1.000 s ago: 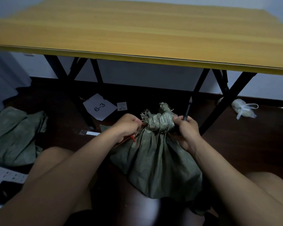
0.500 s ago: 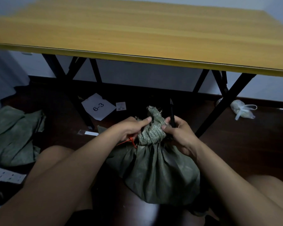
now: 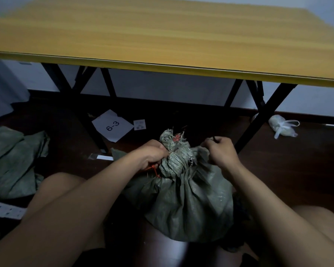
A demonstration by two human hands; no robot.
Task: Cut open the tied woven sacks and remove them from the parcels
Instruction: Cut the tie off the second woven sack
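Between your knees, your left hand point(image 3: 152, 155) grips the sack point(image 3: 189, 199) neck; right hand point(image 3: 221, 151), fingers curled round a dark tool, should cut the red tie point(image 3: 155, 171) away from them.

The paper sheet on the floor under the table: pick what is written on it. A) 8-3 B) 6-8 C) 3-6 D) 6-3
D: the white paper sheet, lying on the dark floor beyond the green woven sack, reads 6-3 in dark handwritten characters.
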